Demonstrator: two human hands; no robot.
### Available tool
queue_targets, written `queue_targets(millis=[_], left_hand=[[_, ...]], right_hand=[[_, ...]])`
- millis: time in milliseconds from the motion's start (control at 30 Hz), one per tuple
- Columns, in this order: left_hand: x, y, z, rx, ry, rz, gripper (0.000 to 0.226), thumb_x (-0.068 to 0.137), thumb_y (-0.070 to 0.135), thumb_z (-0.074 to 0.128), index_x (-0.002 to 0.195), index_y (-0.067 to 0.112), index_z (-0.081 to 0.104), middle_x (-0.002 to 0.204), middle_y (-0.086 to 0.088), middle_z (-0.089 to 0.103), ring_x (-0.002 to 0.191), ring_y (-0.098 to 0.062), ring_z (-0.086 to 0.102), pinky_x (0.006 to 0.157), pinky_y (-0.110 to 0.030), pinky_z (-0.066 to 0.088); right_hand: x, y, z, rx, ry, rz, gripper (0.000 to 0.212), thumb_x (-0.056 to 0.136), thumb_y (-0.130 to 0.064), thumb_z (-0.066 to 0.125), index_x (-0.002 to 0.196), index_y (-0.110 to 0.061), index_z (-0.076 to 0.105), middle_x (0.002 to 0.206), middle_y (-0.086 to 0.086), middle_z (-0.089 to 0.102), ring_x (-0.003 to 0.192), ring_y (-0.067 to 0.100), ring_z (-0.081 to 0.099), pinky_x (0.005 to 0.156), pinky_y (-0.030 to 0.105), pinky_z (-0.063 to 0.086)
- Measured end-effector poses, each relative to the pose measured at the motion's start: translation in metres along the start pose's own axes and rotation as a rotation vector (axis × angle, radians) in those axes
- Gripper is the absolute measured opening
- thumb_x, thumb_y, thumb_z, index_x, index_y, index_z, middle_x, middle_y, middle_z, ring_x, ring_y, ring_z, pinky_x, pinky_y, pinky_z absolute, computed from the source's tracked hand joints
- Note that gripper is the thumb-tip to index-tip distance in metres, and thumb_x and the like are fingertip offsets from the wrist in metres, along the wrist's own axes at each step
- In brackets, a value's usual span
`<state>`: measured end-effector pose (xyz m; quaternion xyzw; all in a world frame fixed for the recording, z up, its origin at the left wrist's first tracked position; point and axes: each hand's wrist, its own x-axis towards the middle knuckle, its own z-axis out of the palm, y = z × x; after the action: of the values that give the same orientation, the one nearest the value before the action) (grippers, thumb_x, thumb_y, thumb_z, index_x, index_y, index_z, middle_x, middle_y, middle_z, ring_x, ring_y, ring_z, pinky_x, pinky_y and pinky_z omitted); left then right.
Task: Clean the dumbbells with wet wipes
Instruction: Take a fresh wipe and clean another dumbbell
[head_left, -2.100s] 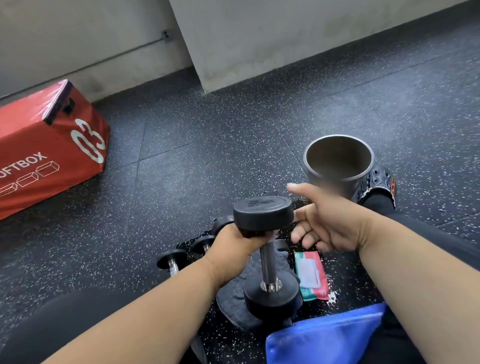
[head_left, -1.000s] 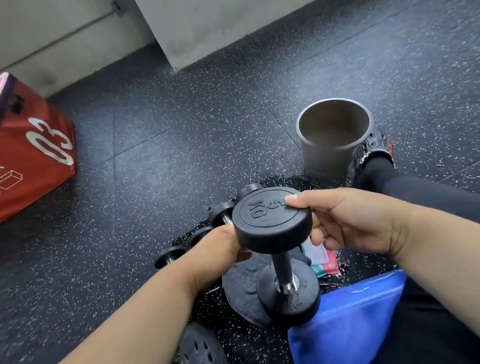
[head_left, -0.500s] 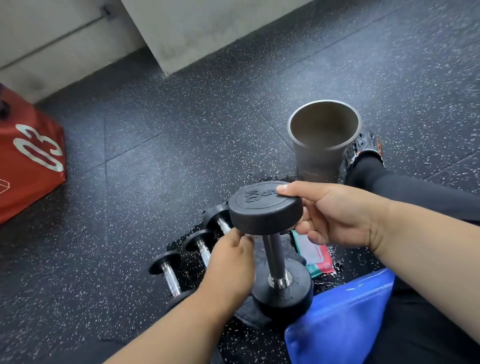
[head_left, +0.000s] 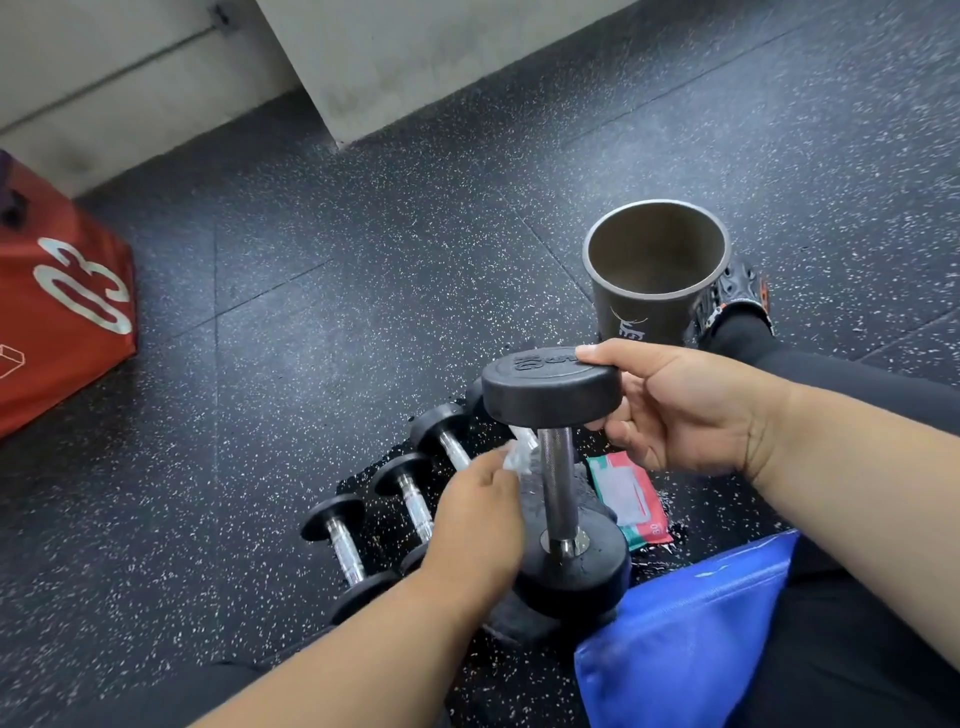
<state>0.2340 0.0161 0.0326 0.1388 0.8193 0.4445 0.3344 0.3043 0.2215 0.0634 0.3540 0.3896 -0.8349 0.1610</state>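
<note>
Speckled rubber floor (head_left: 311, 312) is seen below. An upright dumbbell (head_left: 558, 467) is gripped at its top disc by the right hand (head_left: 675, 410); what seems a wet wipe (head_left: 517, 457) is pinched beside the handle by the left hand (head_left: 478, 525).

You have the upright dumbbell (head_left: 558, 483) at centre, three small dumbbells (head_left: 415, 499) lying on the floor (head_left: 322, 291) to its left, the wipes pack (head_left: 631, 501) just right, the bin (head_left: 654, 270) farther right, and the box (head_left: 57, 312) far left.
</note>
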Motion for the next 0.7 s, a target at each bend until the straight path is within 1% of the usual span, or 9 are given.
queue_targets(millis=[67, 133, 233, 333, 400, 467, 533, 600, 700], left_hand=[[0.001, -0.002, 0.000, 0.063, -0.140, -0.054, 0.039, 0.102, 0.008, 0.046, 0.082, 0.017, 0.078, 0.077, 0.001, 0.078, 0.071, -0.012, 0.068, 0.070, -0.034, 0.054], [0.003, -0.004, -0.001, 0.080, -0.149, -0.066, 0.029, 0.089, 0.017, 0.046, 0.076, 0.013, 0.072, 0.072, -0.003, 0.073, 0.067, -0.019, 0.060, 0.065, -0.041, 0.049], [0.011, -0.002, -0.004, 0.178, -0.177, -0.053, 0.027, 0.090, 0.020, 0.048, 0.090, 0.013, 0.075, 0.099, -0.015, 0.078, 0.089, -0.024, 0.066, 0.091, -0.050, 0.058], [0.010, -0.003, -0.002, 0.334, -0.168, -0.030, 0.022, 0.103, 0.024, 0.047, 0.091, 0.029, 0.064, 0.107, -0.009, 0.070, 0.101, -0.025, 0.064, 0.101, -0.047, 0.054], [0.010, -0.007, -0.001, 0.366, -0.150, -0.023, 0.030, 0.098, 0.029, 0.043, 0.101, 0.021, 0.072, 0.105, -0.010, 0.073, 0.097, -0.029, 0.067, 0.093, -0.045, 0.057], [0.007, -0.013, -0.001, 0.315, -0.251, -0.085, 0.035, 0.097, 0.023, 0.043, 0.099, 0.013, 0.076, 0.092, -0.008, 0.074, 0.083, -0.022, 0.062, 0.080, -0.039, 0.051], [0.003, -0.017, 0.002, 0.222, -0.275, -0.138, 0.037, 0.098, 0.020, 0.043, 0.103, 0.015, 0.080, 0.094, -0.008, 0.082, 0.084, -0.023, 0.068, 0.082, -0.039, 0.052], [-0.004, -0.019, 0.008, 0.112, -0.194, -0.146, 0.039, 0.107, 0.015, 0.043, 0.102, 0.017, 0.082, 0.098, -0.004, 0.083, 0.100, -0.025, 0.076, 0.092, -0.036, 0.056], [-0.014, -0.022, 0.018, 0.061, -0.098, -0.137, 0.038, 0.112, 0.018, 0.044, 0.102, 0.026, 0.081, 0.099, 0.005, 0.082, 0.102, -0.015, 0.075, 0.081, -0.019, 0.056]], right_hand=[[0.000, 0.000, -0.001, 0.007, -0.007, 0.001, 0.046, 0.067, -0.047, 0.081, 0.103, -0.020, 0.069, 0.065, 0.006, 0.073, 0.039, 0.012, 0.061, 0.038, 0.015, 0.049], [-0.001, 0.000, -0.002, 0.012, -0.018, 0.007, 0.037, 0.070, -0.045, 0.080, 0.094, -0.018, 0.073, 0.064, 0.005, 0.072, 0.039, 0.012, 0.061, 0.038, 0.015, 0.049], [-0.002, 0.000, -0.004, 0.008, -0.019, 0.001, 0.033, 0.072, -0.045, 0.078, 0.089, -0.017, 0.074, 0.065, 0.005, 0.073, 0.039, 0.011, 0.060, 0.039, 0.015, 0.048], [0.000, 0.000, -0.003, -0.008, -0.021, -0.001, 0.035, 0.073, -0.046, 0.078, 0.092, -0.017, 0.072, 0.066, 0.006, 0.073, 0.040, 0.010, 0.060, 0.041, 0.015, 0.048], [0.001, 0.000, -0.004, -0.012, -0.021, -0.005, 0.036, 0.073, -0.047, 0.078, 0.093, -0.017, 0.071, 0.066, 0.006, 0.073, 0.041, 0.010, 0.060, 0.041, 0.015, 0.047], [0.001, 0.001, -0.005, -0.014, -0.017, -0.010, 0.036, 0.073, -0.047, 0.078, 0.092, -0.016, 0.071, 0.066, 0.006, 0.072, 0.041, 0.010, 0.060, 0.040, 0.015, 0.047], [0.001, 0.001, -0.005, -0.003, -0.008, -0.009, 0.035, 0.072, -0.046, 0.078, 0.090, -0.016, 0.071, 0.065, 0.006, 0.071, 0.040, 0.010, 0.059, 0.040, 0.015, 0.047], [0.002, -0.001, -0.005, 0.013, 0.003, -0.004, 0.034, 0.072, -0.045, 0.078, 0.087, -0.016, 0.070, 0.062, 0.006, 0.071, 0.039, 0.010, 0.059, 0.041, 0.015, 0.047], [0.003, -0.002, -0.006, 0.059, 0.031, 0.004, 0.030, 0.088, -0.044, 0.073, 0.088, -0.015, 0.068, 0.049, -0.001, 0.064, 0.035, 0.007, 0.058, 0.043, 0.014, 0.047]])
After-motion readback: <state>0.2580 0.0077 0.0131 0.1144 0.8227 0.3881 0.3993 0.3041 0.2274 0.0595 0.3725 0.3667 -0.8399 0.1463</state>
